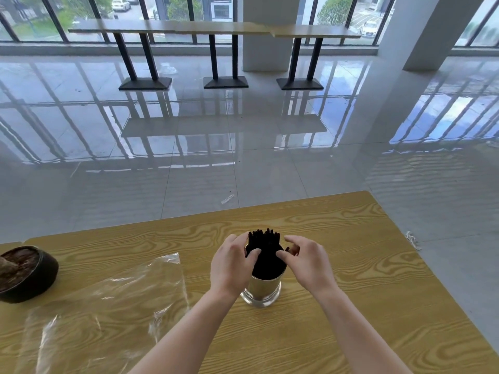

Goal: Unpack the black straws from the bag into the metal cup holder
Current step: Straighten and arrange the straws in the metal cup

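A bundle of black straws [266, 249] stands upright in the shiny metal cup holder [263, 291] on the wooden table [351, 265]. My left hand [232, 263] cups the left side of the bundle, thumb pressed against the straws. My right hand [306, 259] is at the right side, its fingertips touching the straws, fingers spread. The clear plastic bag [108, 300] lies flat and crumpled on the table to the left, with no straws visible in it.
A dark round bowl [29, 273] sits at the table's left edge. Beyond the far table edge is glossy tiled floor with a scrap of wrapper [227, 199]. Long bar tables [216, 29] stand by the windows far off.
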Available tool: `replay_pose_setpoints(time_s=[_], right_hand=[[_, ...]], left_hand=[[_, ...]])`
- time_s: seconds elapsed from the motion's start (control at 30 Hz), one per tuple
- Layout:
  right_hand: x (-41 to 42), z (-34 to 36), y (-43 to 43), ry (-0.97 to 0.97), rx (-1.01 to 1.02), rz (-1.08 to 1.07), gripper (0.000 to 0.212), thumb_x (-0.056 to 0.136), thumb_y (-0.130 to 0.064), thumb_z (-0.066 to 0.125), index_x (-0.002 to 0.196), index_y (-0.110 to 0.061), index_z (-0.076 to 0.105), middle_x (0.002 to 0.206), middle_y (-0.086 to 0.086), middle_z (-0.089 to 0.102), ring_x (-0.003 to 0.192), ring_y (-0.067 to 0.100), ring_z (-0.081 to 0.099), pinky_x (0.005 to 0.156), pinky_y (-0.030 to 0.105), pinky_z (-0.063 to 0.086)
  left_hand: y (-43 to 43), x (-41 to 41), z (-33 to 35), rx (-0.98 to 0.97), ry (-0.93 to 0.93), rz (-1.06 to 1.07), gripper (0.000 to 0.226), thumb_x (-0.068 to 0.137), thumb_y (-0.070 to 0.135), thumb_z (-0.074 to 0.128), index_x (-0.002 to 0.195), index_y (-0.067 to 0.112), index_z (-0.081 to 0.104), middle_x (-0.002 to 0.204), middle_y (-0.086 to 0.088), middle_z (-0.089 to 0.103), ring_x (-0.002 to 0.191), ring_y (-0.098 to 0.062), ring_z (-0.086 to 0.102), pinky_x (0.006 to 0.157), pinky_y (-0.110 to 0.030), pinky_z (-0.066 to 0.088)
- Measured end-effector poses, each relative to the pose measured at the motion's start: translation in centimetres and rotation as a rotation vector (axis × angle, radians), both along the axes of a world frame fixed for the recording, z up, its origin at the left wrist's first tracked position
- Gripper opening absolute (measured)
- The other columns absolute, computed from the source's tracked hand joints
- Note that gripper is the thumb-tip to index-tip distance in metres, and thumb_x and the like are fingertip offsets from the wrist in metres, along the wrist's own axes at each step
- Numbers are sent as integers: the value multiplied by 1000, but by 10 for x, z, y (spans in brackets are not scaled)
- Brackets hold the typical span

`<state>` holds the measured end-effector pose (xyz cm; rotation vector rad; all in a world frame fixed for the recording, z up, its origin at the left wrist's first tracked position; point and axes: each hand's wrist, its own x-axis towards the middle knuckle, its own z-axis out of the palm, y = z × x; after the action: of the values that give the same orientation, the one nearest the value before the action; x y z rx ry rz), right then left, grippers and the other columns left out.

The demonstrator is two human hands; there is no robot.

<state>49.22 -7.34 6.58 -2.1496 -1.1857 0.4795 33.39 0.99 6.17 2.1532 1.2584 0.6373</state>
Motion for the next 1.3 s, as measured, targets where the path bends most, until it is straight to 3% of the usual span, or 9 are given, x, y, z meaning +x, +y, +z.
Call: replay_pose_setpoints(time_s=[0.17,0.3,0.4,0.53,0.7,0.9,1.0,1.17,1.3], right_hand=[[-6,7,27,24,24,18,43,87,-24,75,129,-17,67,93,-9,71,83,5,62,66,3,37],[-7,7,26,93,41,62,49,83,-21,77,131,-19,65,95,-13,71,85,1,64,67,4,42],[-1,6,17,122,30,87,51,81,-11,76,129,-21,65,91,-15,66,86,0,62,67,6,45],[-3,8,19,51,36,154,38,79,-2,73,107,-29,74,89,-15,62,83,3,61,65,11,46],[-5,9,31,66,15,137,46,86,-3,68,130,-16,66,119,-1,65,94,7,64,81,17,53],[1,9,37,128,-76,187,67,79,-16,76,143,-19,54,130,-1,67,115,9,61,84,5,36],[-3,8,40,98,-55,204,63,78,-19,80,138,-21,59,133,-3,66,124,12,59,94,12,37],[-8,9,43,109,49,159,31,76,-20,82,106,-23,74,98,-7,77,92,8,71,70,4,47],[-3,14,44,256,1,124,54,77,-23,85,128,-18,67,105,1,75,65,4,74,72,14,57]], left_hand=[[8,6,4,-6,42,-36,8,94,20,61,86,19,62,76,6,52,70,-16,51,58,-24,33],[8,0,2,-117,-31,-110,22,81,9,61,88,30,61,79,5,53,71,-8,49,59,-21,33],[5,-4,-3,-153,-22,-145,32,73,26,69,102,36,60,86,9,52,77,-7,53,63,-20,38],[3,3,-7,-86,44,-66,43,74,48,77,109,33,58,87,10,52,80,-10,56,70,-27,48],[0,9,-7,-35,6,16,19,84,38,66,101,30,64,78,11,54,71,-12,55,58,-21,38],[1,9,-6,-84,-19,3,28,80,29,65,108,30,64,85,8,58,77,-13,57,64,-21,40],[0,9,-7,-127,-12,-31,30,77,38,68,106,34,62,86,9,54,76,-8,55,62,-16,37],[6,10,-3,-137,-53,0,1,87,28,68,87,27,67,82,6,66,77,-14,61,65,-25,43],[10,9,6,-325,-171,-1,12,86,21,67,79,25,76,71,8,74,71,-6,69,64,-31,56]])
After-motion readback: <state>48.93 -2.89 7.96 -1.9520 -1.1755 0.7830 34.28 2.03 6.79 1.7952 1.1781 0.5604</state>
